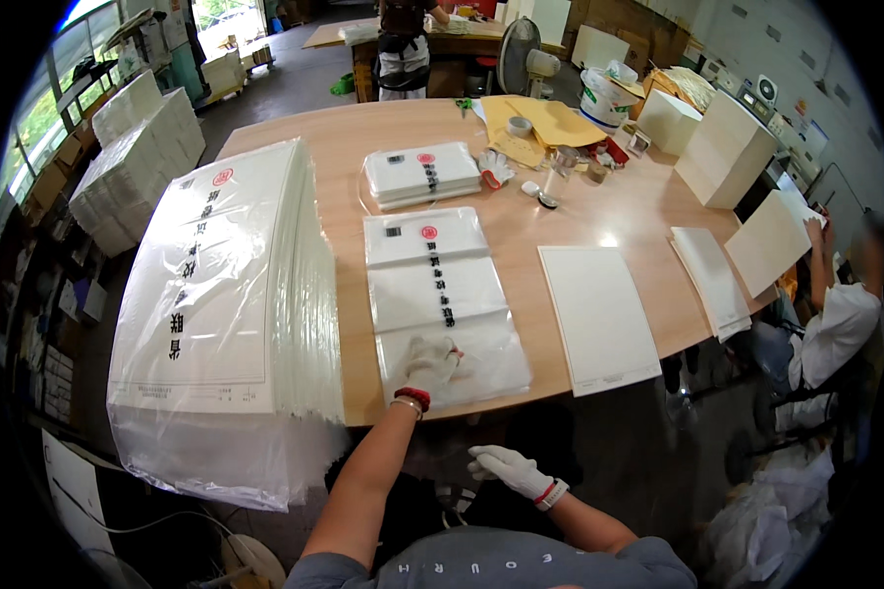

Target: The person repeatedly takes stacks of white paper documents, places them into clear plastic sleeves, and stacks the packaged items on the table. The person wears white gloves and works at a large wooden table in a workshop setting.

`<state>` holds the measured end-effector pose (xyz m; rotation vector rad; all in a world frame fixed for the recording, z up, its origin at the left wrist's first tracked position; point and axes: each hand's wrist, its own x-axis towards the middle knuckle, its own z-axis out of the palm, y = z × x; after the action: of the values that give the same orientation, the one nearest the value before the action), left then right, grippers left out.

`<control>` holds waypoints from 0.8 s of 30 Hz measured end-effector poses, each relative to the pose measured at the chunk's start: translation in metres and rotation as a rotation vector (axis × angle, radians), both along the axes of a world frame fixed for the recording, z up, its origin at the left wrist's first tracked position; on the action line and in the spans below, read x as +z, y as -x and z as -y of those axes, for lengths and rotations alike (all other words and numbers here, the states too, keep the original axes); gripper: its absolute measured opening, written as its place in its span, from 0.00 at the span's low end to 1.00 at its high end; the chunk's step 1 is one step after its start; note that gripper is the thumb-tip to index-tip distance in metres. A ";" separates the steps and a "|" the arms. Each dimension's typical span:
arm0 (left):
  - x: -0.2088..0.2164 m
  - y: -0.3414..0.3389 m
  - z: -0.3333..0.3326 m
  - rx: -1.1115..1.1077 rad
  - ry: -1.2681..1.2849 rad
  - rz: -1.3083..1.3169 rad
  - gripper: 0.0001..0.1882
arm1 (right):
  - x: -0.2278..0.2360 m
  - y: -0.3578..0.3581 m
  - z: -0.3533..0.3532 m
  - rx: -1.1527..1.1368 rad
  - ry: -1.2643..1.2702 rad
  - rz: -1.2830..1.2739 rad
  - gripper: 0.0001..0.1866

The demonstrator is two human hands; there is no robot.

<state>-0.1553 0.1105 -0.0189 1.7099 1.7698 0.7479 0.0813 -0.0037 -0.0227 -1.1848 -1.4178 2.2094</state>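
Inspecting from the left of the frame, I found a tall stack of bagged sheets (221, 265). Left of centre, printed clear bags (437, 285) lay flat on the table (580, 216). My gloved left hand (431, 363) rested on their lower part, fingers slightly bent; I could not tell whether they pinched the film. At lower centre, my gloved right hand (511, 471) was clear of the table, fingers pressed together. Right of centre lay a white rectangular stack (600, 316).

Bright windows (41, 126) left; grey floor (300, 61), perhaps concrete.
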 end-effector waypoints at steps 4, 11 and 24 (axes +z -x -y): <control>0.033 0.001 0.000 -0.012 0.030 0.048 0.11 | -0.018 0.031 -0.065 -0.211 -0.041 -0.155 0.21; 0.015 0.009 -0.010 0.176 0.069 0.639 0.08 | 0.023 0.099 -0.115 -0.568 0.233 -0.472 0.20; 0.009 -0.013 -0.022 0.102 -0.131 0.621 0.05 | 0.030 0.073 -0.127 -0.554 -0.222 -0.105 0.13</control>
<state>-0.1422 0.1321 -0.0098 1.2700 1.3953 1.2980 0.0087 0.1237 0.0077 -1.1858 -1.0890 1.6637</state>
